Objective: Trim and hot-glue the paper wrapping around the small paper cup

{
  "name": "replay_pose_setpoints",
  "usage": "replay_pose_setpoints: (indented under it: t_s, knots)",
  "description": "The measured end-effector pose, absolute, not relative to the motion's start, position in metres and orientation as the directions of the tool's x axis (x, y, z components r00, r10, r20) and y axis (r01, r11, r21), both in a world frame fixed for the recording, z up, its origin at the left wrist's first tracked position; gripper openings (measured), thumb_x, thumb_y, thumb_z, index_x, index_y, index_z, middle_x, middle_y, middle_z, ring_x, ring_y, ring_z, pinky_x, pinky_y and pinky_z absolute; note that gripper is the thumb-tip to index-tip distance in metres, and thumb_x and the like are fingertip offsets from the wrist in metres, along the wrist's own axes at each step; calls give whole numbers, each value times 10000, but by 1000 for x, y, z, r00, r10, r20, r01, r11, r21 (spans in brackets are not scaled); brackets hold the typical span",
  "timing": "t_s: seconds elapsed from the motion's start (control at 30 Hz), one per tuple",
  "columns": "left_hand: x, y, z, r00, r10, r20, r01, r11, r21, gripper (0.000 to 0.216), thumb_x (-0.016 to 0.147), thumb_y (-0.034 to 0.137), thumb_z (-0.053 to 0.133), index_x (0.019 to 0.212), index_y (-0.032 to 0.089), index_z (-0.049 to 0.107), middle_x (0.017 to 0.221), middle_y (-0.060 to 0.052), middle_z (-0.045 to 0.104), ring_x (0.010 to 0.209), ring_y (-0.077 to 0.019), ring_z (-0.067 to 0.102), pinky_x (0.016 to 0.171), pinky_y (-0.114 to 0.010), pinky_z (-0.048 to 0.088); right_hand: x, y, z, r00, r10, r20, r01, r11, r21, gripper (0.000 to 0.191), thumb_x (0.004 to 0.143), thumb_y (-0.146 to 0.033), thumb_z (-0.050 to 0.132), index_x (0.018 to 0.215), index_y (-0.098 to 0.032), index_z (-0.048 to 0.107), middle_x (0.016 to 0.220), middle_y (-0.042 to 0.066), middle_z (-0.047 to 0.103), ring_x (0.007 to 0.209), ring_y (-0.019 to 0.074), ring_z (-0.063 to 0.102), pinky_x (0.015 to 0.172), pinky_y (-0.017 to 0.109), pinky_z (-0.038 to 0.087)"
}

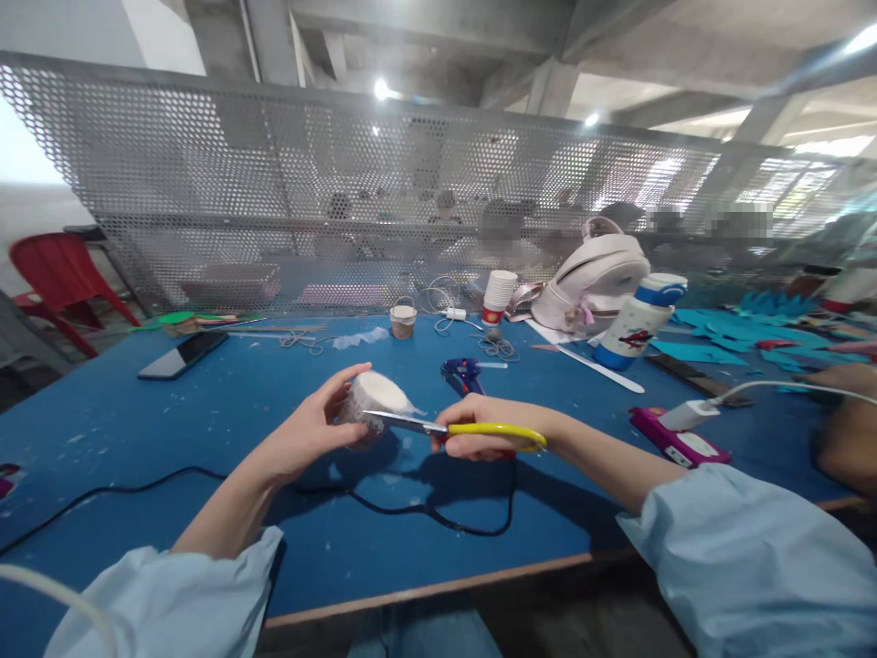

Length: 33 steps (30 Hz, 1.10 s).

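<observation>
1. White-topped cup (pixel 375 393), contents hidden, gripped in left hand (pixel 311 422) at mid-table; scissors (pixel 486 429) gripped in right hand (pixel 472 407), with blades across the cup's front, contact unclear.
2. Farther back, small brown pot (pixel 403 330) with white top, then nested paper cups (pixel 500 297); to the right, lidded bottle (pixel 630 329) beside pale backpack (pixel 603 274).
3. Underneath, blue tabletop (pixel 171 420), flecked white; beyond, perforated screen (pixel 219 164); far left, red chair (pixel 61 265).
4. Glue gun (pixel 460 373), partly hidden behind right hand; nearer, black cable (pixel 480 532); right, purple box (pixel 658 435) under white plug (pixel 689 415).
</observation>
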State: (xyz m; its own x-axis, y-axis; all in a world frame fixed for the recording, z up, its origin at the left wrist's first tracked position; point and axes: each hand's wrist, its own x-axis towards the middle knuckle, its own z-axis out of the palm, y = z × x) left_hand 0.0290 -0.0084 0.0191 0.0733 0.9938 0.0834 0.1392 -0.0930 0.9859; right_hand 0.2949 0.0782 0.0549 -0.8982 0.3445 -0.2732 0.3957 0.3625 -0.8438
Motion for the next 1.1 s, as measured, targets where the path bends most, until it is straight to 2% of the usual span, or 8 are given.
replay_pose_setpoints:
  t_s: [0.43,0.67,0.87,1.1]
  knots:
    - [27,-9,19,123,991,51,197,-74,978,863,658,245,723,1462,229,409,1310,-118,580,1136,-278,578,902,-376,505,301,86,59,-864,351,-361,490,422,-763,497,799,-607,663,963,-138,672,618,-51,506,452,60,408,393,178,315]
    - [26,-9,18,152,988,21,194,-50,980,874,664,251,736,1472,235,402,1314,-112,583,1095,-253,591,867,-347,520,300,84,68,-841,363,-402,538,475,-697,562,784,-663,640,970,-133,673,617,-40,513,464,67,416,407,183,309]
    - [25,-9,18,154,987,49,266,-89,960,850,681,264,731,1470,243,415,1385,-101,553,1197,-281,558,927,-355,507,294,82,74,-851,334,-405,525,554,-646,573,806,-654,615,994,-115,676,662,-22,533,506,67,427,453,189,330]
    - [25,-9,18,123,990,61,274,-93,957,843,672,270,745,1458,250,439,1410,-98,543,1227,-291,548,953,-361,498,295,85,72,-842,323,-432,539,524,-659,611,813,-696,581,1032,-131,655,652,-35,513,470,60,419,403,176,313]
